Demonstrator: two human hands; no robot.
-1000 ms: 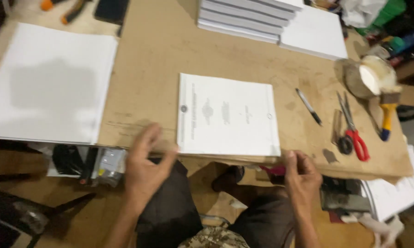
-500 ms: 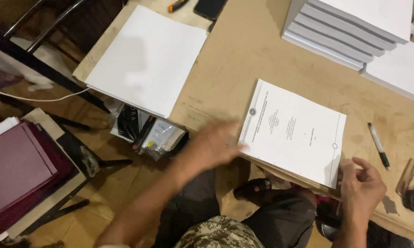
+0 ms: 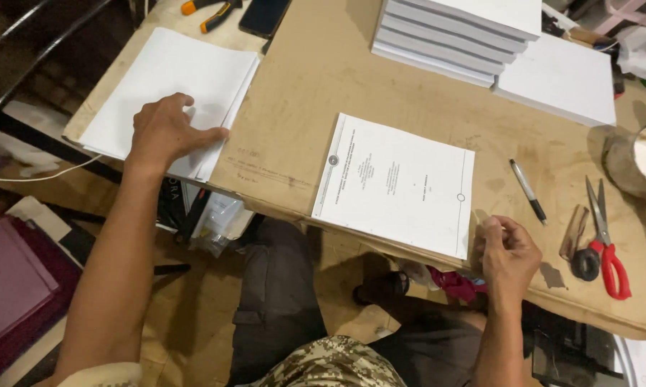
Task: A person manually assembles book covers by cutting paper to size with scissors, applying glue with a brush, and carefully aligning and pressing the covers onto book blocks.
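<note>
A stack of blank white sheets (image 3: 169, 89) lies at the table's (image 3: 301, 86) far left; the left hand (image 3: 164, 132) presses on its near edge, fingers spread flat. The right hand (image 3: 508, 254), fingers curled together, touches the near right corner of a printed booklet (image 3: 395, 179). A pen (image 3: 527, 190) and red-handled scissors (image 3: 606, 240) lie right.

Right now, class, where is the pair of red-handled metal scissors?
In the head view, the red-handled metal scissors lie on the brown table at the far right, just right of the right hand and the black-and-silver pen.
</note>
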